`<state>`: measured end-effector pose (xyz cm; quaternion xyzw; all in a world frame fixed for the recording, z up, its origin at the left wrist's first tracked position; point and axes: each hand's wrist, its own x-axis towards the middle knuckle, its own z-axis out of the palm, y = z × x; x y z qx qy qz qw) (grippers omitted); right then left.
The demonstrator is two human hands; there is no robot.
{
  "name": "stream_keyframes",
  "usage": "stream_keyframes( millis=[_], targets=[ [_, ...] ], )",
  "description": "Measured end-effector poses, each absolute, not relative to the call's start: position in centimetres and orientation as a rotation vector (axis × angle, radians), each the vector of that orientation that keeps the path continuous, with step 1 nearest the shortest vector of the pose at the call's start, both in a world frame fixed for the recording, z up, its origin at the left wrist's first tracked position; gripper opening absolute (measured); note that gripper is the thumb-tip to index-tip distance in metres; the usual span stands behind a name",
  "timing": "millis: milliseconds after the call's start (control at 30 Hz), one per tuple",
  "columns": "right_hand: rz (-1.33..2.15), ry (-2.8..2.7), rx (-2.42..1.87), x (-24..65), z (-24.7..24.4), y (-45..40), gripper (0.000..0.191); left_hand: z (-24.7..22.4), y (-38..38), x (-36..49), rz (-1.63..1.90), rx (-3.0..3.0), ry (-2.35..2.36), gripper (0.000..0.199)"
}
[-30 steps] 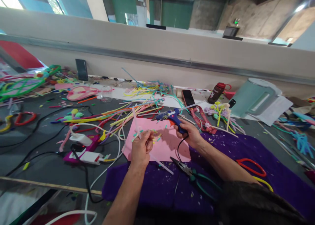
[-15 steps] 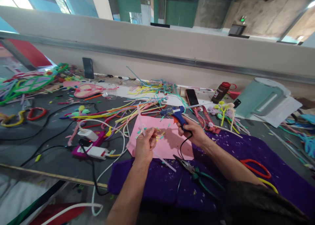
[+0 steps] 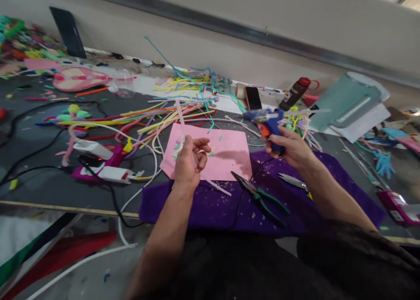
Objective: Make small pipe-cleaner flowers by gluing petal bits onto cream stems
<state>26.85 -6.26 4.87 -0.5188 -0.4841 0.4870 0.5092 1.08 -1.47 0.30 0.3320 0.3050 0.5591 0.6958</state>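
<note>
My left hand (image 3: 190, 158) is over the left part of a pink sheet (image 3: 229, 153), its thumb pressing a pale translucent stick (image 3: 180, 116) against the palm. Some of its fingers are loosely curled. A blue hot glue gun (image 3: 271, 120) with an orange trigger is in my right hand (image 3: 288, 147), pointing left above the sheet's right corner. A clear stick pokes out of its back end. Small green and yellow bits lie on the sheet. Pliers with green handles (image 3: 262, 199) rest on a purple cloth (image 3: 210, 208) below the sheet.
A purple power strip (image 3: 110, 160) with plugs and cables lies at the left. Behind the sheet are colourful pipe cleaners (image 3: 144, 116) and a phone (image 3: 253, 99). A red-capped bottle (image 3: 295, 92) and a teal pitcher (image 3: 351, 101) stand at the back right. Scissor blades (image 3: 292, 180) show beside my right forearm.
The view has tilted down and shifted. My right hand has carried the glue gun rightward, away from my left hand. The fingers of my left hand have loosened somewhat.
</note>
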Motion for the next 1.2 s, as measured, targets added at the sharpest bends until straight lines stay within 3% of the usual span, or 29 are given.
stream_keyframes(
  millis=[200,533,833,1200],
  targets=[
    [1.176,-1.359,-1.520,27.6,-0.8,-4.7,0.021,0.1,-1.4,1.3,1.231,0.781,0.717,0.044],
    [0.911,-1.568,-1.670,29.0,-3.5,-3.4,0.023,0.1,-1.2,1.5,1.232,0.815,0.753,0.033],
    [0.410,-1.593,-1.910,28.2,-3.8,-3.1,0.023,-0.2,-1.1,1.5,1.231,0.852,0.769,0.034],
    [0.152,-1.599,-2.114,27.3,-3.0,-1.9,0.031,-0.2,-1.0,1.4,1.225,0.867,0.766,0.033]
  ],
)
